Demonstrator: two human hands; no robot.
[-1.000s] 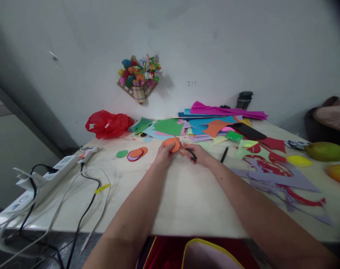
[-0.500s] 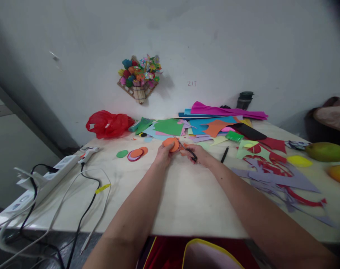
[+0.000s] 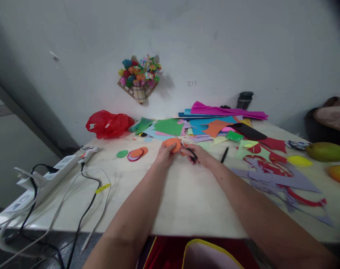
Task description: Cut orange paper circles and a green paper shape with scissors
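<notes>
Over the middle of the pale table [image 3: 192, 201], an orange paper disc [image 3: 174, 146] is pinched by the left hand [image 3: 164, 154], the thumb lying across its near side; the fingers underneath are hidden from me. The right hand [image 3: 201, 155] is closed around black-handled scissors [image 3: 191, 151], its fingers covering much of the loops. An orange offcut [image 3: 183, 152] shows beside the blades, too small for me to tell whether it is joined to the disc. Half a second ago the blades looked nearly together; now they seem slightly parted, while both arms have hardly shifted. The scissors point away from the person and to the left, their long axis slanting from the right hand towards the disc.

Off to the left, a green disc [image 3: 121, 153] lies near an overlapping cluster of discs [image 3: 136, 153]. To the right are a black pen [image 3: 224, 154] and purple scraps [image 3: 287, 180]; beyond them, an orange fruit [image 3: 339, 174] is cut off at the edge.
</notes>
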